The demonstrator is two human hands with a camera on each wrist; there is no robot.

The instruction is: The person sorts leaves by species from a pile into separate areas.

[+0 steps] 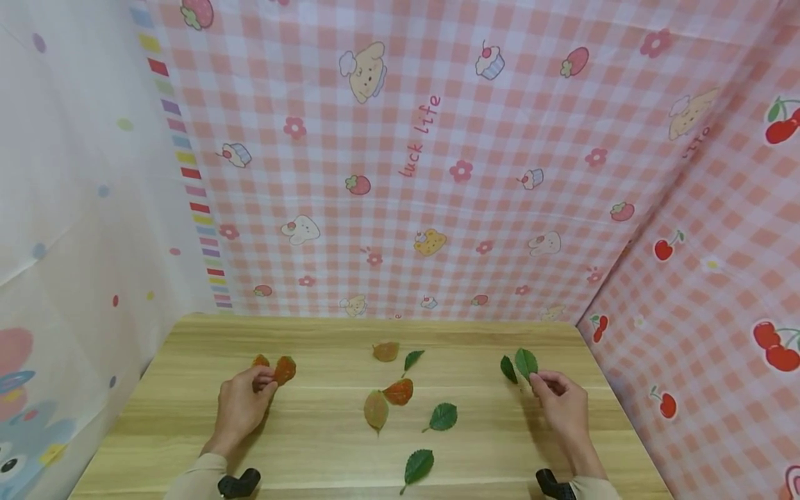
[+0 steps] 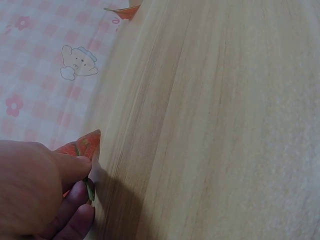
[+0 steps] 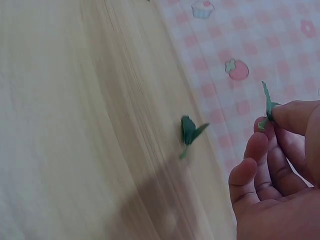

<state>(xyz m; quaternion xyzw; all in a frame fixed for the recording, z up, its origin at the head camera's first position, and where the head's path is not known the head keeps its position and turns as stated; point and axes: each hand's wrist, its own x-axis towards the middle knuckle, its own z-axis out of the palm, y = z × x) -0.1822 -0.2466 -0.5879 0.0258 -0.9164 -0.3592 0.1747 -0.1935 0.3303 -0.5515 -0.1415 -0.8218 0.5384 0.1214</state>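
At the left of the table, my left hand [image 1: 242, 408] pinches a red-orange leaf [image 1: 285, 370] by its stem between thumb and fingers. Just behind those fingers shows part of another orange leaf [image 1: 260, 360]. On the right, the thumb and forefinger of my right hand [image 1: 564, 408] pinch a green leaf [image 1: 526, 362], held above the table in the right wrist view. A darker green leaf [image 1: 508, 369] lies on the wood beside it, its blade folded upward. The left wrist view shows the red-orange leaf [image 2: 86, 144] partly covered by the thumb.
Between the hands lie several loose leaves: an orange-brown leaf [image 1: 386, 351], a red leaf [image 1: 400, 392], a yellowish leaf [image 1: 376, 410] and green leaves, one [image 1: 419, 465] near the front. The wooden table [image 1: 325, 451] meets a pink checked cloth [image 1: 400, 208] behind and cloth walls at both sides.
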